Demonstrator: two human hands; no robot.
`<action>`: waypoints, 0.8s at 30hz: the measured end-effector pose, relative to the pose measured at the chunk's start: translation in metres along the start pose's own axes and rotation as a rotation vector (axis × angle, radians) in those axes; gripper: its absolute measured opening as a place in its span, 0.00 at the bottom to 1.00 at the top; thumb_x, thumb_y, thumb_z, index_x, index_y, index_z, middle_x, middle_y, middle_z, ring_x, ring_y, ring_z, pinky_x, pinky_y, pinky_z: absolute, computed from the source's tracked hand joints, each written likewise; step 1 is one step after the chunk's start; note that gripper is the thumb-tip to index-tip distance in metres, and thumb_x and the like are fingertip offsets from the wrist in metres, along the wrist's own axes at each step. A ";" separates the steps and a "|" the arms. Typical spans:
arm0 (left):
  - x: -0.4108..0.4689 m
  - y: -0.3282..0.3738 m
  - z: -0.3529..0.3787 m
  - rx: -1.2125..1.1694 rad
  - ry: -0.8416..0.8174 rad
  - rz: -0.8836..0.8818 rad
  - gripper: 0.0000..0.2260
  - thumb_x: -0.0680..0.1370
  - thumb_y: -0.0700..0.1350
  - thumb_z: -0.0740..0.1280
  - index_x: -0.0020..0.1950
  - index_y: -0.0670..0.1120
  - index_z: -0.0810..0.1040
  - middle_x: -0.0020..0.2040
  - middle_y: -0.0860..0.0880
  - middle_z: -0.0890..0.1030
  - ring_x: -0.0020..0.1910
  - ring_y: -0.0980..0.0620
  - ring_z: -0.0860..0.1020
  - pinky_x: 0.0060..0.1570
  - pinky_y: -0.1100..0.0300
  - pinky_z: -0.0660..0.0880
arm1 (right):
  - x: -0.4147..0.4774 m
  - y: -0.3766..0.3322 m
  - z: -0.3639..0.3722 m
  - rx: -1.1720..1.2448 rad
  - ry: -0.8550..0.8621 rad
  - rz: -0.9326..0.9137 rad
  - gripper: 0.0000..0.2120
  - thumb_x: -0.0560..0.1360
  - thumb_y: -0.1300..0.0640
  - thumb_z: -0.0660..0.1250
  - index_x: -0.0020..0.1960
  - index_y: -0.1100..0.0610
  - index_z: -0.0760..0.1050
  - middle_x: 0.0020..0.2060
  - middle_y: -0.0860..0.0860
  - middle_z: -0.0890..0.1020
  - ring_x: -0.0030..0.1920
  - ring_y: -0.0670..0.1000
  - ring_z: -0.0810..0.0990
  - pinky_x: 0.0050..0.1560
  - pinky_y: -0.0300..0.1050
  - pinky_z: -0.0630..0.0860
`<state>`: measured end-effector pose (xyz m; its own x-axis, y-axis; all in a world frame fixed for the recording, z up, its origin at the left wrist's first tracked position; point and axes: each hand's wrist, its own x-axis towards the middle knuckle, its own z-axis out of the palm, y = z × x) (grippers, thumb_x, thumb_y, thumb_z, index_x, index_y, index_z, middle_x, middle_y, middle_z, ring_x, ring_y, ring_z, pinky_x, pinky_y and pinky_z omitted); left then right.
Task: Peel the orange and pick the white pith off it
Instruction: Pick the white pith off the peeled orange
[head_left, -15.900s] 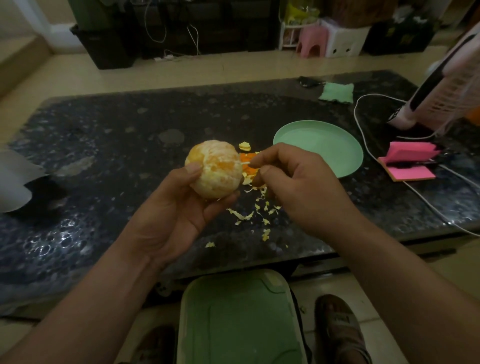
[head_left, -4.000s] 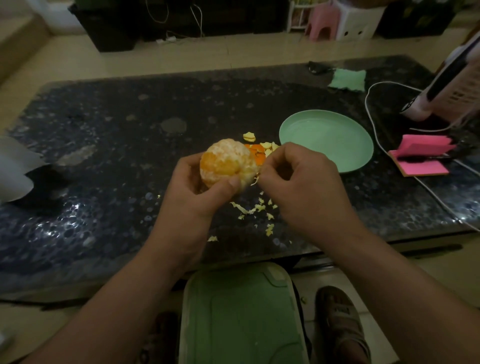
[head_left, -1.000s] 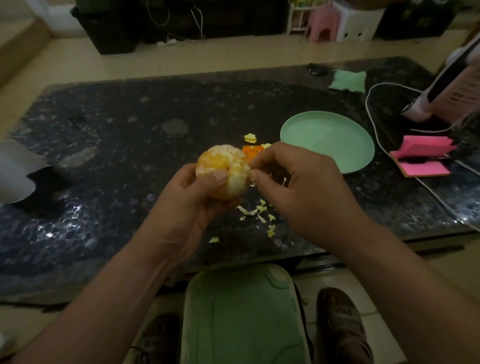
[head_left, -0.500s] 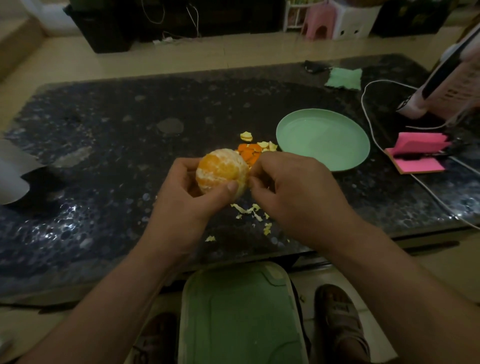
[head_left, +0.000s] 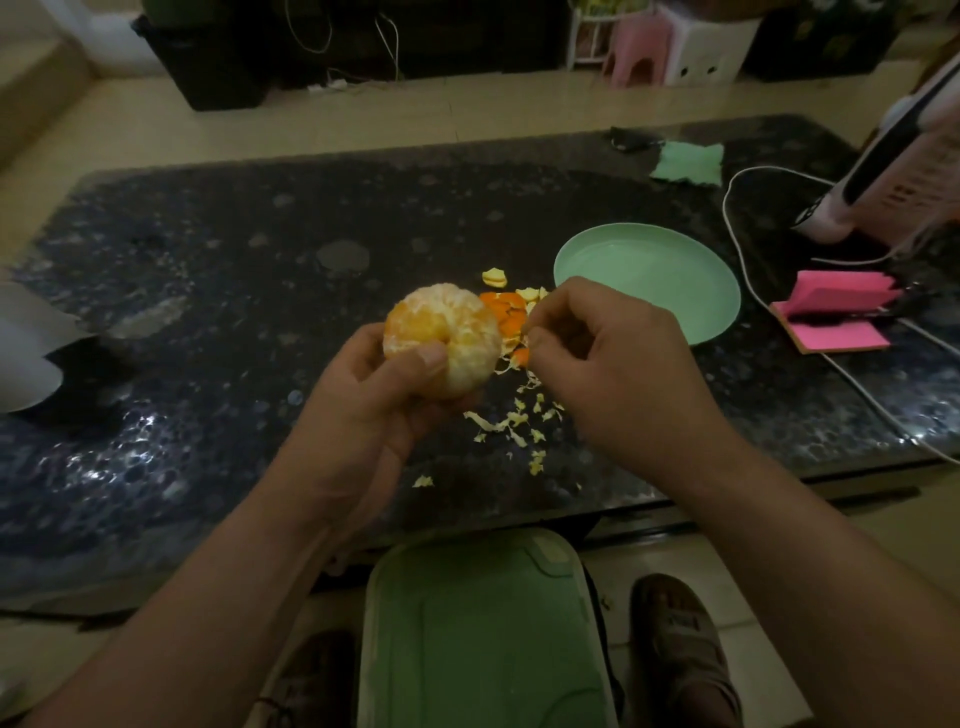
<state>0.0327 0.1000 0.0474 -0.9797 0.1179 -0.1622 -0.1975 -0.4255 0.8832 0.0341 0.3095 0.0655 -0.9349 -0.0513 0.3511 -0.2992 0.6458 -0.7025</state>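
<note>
Peel scraps (head_left: 519, 421) litter the dark tabletop (head_left: 234, 291). Just above, the left hand (head_left: 363, 415) grips the peeled orange (head_left: 441, 338). Beside it, the right hand (head_left: 613, 374) pinches a pith shred (head_left: 525, 335). This looks like pith-picking; next, drop the shred and turn the orange.

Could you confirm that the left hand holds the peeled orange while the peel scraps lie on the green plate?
Not quite: the head view shows the peel scraps on the dark table beside the green plate, not on it. The left hand does hold the peeled orange.
</note>
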 end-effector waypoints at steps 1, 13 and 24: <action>0.000 0.000 -0.001 0.008 0.003 0.007 0.27 0.74 0.43 0.72 0.72 0.39 0.75 0.66 0.39 0.84 0.60 0.43 0.86 0.51 0.52 0.84 | 0.000 -0.003 -0.001 0.047 -0.011 0.022 0.02 0.80 0.57 0.71 0.49 0.51 0.82 0.37 0.44 0.82 0.38 0.45 0.80 0.39 0.40 0.77; -0.001 -0.003 -0.003 0.196 0.010 0.091 0.22 0.72 0.43 0.74 0.66 0.45 0.77 0.57 0.47 0.87 0.55 0.46 0.87 0.52 0.53 0.85 | -0.003 -0.016 0.002 0.159 -0.074 0.077 0.05 0.80 0.53 0.73 0.47 0.52 0.84 0.34 0.42 0.82 0.36 0.41 0.80 0.37 0.31 0.72; -0.001 -0.004 -0.001 0.115 -0.015 0.069 0.31 0.69 0.47 0.79 0.69 0.41 0.76 0.61 0.42 0.86 0.57 0.44 0.86 0.51 0.52 0.85 | -0.003 -0.014 -0.001 0.196 -0.075 0.088 0.06 0.82 0.57 0.69 0.47 0.52 0.83 0.33 0.41 0.80 0.34 0.42 0.78 0.34 0.31 0.70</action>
<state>0.0342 0.1011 0.0438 -0.9899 0.1061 -0.0937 -0.1238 -0.3272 0.9368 0.0410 0.3019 0.0748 -0.9684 -0.0625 0.2413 -0.2404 0.4900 -0.8379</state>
